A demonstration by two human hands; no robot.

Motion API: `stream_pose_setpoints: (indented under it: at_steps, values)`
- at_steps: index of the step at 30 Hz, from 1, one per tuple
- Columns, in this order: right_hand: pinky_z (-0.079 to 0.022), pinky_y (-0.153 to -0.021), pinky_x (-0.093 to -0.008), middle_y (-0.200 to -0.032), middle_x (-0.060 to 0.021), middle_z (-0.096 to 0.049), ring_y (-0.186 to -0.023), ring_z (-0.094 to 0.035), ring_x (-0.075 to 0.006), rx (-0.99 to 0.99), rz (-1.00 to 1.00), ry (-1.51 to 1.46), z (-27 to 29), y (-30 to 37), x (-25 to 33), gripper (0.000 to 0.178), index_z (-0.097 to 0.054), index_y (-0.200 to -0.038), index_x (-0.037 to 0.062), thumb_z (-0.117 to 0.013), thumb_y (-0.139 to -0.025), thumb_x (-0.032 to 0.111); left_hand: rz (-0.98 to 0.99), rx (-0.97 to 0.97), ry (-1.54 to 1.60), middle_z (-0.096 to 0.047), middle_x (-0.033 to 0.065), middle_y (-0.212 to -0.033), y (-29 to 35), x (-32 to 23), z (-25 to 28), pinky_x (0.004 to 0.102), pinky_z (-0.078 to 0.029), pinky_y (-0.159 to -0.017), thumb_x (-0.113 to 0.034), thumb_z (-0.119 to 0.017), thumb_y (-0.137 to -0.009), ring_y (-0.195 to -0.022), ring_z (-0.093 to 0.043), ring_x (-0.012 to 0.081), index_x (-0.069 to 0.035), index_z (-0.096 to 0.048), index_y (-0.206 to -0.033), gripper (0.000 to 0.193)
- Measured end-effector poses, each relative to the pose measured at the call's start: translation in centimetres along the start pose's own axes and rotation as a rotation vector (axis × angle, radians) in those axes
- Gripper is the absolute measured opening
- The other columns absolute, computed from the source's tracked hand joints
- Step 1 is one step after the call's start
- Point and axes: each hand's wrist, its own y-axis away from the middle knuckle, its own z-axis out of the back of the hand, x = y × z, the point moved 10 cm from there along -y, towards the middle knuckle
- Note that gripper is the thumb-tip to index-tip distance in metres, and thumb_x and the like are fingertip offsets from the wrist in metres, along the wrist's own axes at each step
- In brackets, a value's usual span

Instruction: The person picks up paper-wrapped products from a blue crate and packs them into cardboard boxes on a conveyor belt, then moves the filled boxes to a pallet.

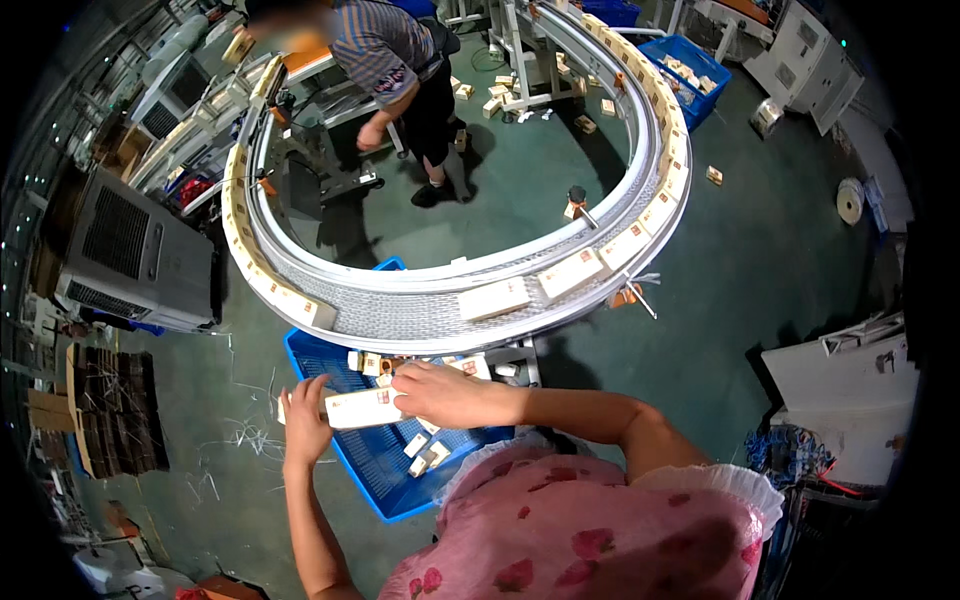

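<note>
My left hand (306,422) and my right hand (446,396) grip a long white carton (362,409) with small red marks, one hand at each end. The carton lies level above a blue plastic crate (352,468). Loose small cartons (418,446) lie in the crate, partly hidden by my right forearm. Just beyond my hands curves a conveyor (390,318) with a grey slatted belt. On it stand a nearby white carton (494,298) and, to its right, another carton (572,273) at the head of a long row.
Across the conveyor loop a person in a striped shirt (385,50) leans left. Small cartons (500,98) lie scattered on the green floor. Another blue crate (690,105) stands at the far right. A large grey air cooler (130,245) and stacked flat cardboard (115,410) are at left.
</note>
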Motion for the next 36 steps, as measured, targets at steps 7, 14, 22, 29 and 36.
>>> stream_pose_setpoints:
  at_steps: [7,14,22,29,36]
  values:
    - [-0.031,-0.083,-0.0439,-0.092,-0.0171,-0.047,-0.098,-0.040,-0.0339,0.032,-0.432,0.373,8.8,7.1,-14.1,0.028,-0.052,-0.080,-0.0004,-0.062,-0.061,0.018,-0.016,-0.123,0.255,-0.035,0.0152,-0.122,-4.4,-2.6,-2.1,0.0395,-0.028,-0.093,-0.005,-0.062,-0.063,-0.112,-0.034,0.0320,-0.012,-0.039,-0.117,0.059]
    - [-0.032,-0.085,-0.0434,-0.099,-0.0165,-0.049,-0.102,-0.042,-0.0329,0.333,-0.696,0.485,7.9,14.4,-23.1,0.034,-0.054,-0.090,0.0032,-0.061,-0.058,0.010,-0.367,0.231,-0.060,-0.047,0.0113,-0.108,-12.8,-9.7,-12.9,0.0559,-0.024,-0.088,-0.046,-0.062,-0.061,-0.102,-0.044,0.0276,-0.015,-0.031,-0.123,0.075]
    - [-0.040,-0.070,-0.0407,-0.086,-0.0174,-0.052,-0.082,-0.050,-0.0350,0.163,-0.464,0.145,2.7,9.4,-20.4,0.017,-0.050,-0.079,-0.0010,-0.052,-0.065,0.009,-0.270,0.245,0.024,-0.051,0.0160,-0.098,-14.3,-7.4,-12.9,0.0409,-0.037,-0.077,-0.037,-0.067,-0.058,-0.086,-0.051,0.0323,-0.006,-0.047,-0.101,0.057]
    - [-0.038,-0.079,-0.0389,-0.090,-0.0149,-0.050,-0.089,-0.048,-0.0299,0.009,-0.276,0.129,7.4,2.5,-10.1,0.018,-0.050,-0.084,0.0003,-0.050,-0.071,0.011,-0.149,-0.001,0.211,-0.051,0.0150,-0.090,-9.2,-3.4,3.7,0.0384,-0.041,-0.072,-0.017,-0.071,-0.054,-0.086,-0.048,0.0332,-0.004,-0.051,-0.092,0.045]
    - [-0.034,-0.080,-0.0395,-0.092,-0.0226,-0.045,-0.088,-0.042,-0.0337,-0.046,-0.208,0.065,8.4,5.2,-10.3,0.039,-0.051,-0.078,-0.0034,-0.066,-0.060,0.027,0.093,0.045,0.085,-0.028,0.0194,-0.125,1.1,1.6,-1.1,0.0433,-0.029,-0.089,-0.015,-0.071,-0.058,-0.112,-0.033,0.0342,-0.012,-0.035,-0.120,0.072]
